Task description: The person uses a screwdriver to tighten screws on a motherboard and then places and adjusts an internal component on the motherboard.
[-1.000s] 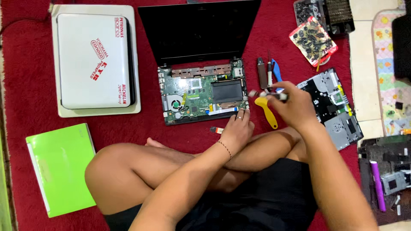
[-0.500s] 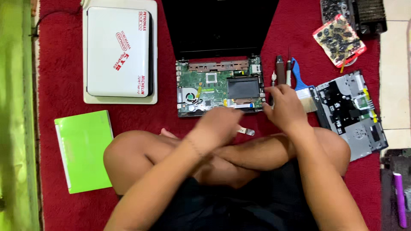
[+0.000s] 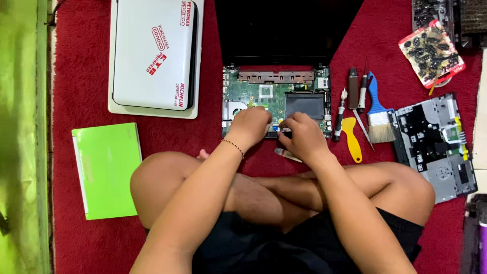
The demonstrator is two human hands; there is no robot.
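An opened laptop base (image 3: pixel 276 94) with a bare green circuit board lies on the red carpet (image 3: pixel 81 76), its black screen (image 3: pixel 289 30) folded back. My left hand (image 3: pixel 251 127) rests on the board's front left part with its fingers bent down. My right hand (image 3: pixel 302 136) is close beside it at the front edge, fingertips together on a small spot of the board. Whatever is under the fingers of either hand is hidden. A small metal piece (image 3: pixel 286 155) lies on the carpet just below my right hand.
Right of the base lie screwdrivers (image 3: pixel 341 114), a yellow pry tool (image 3: pixel 351 139), a blue-handled brush (image 3: pixel 378 114), a removed grey laptop cover (image 3: pixel 436 147) and a bag of small parts (image 3: pixel 431 53). A closed white laptop (image 3: pixel 152 56) and a green one (image 3: pixel 106 170) lie left. My crossed legs (image 3: pixel 284 187) fill the foreground.
My right hand has left the yellow pry tool on the carpet and come left to the board. My left hand rose from the carpet onto the board. The view has moved closer.
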